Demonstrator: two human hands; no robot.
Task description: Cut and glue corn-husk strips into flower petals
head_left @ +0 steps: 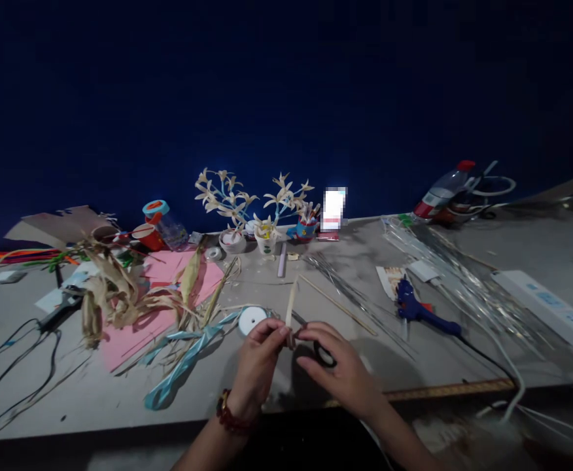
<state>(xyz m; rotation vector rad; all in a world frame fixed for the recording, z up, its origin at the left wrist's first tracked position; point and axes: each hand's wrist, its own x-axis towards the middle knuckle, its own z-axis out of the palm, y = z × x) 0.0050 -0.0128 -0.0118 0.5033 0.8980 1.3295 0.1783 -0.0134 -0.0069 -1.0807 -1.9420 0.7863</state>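
Note:
My left hand pinches the lower end of a pale dried leaf strip that stands up from my fingers. My right hand is closed round black-handled scissors, their blades meeting the strip at its base. Both hands hover just above the grey table near its front edge. A white tape roll lies just left of my left hand, next to a light blue ribbon.
Dried husk leaves lie on pink paper at left. Small pots of handmade pale flowers stand at the back. A blue glue gun, thin wires, a white power strip and a bottle sit to the right.

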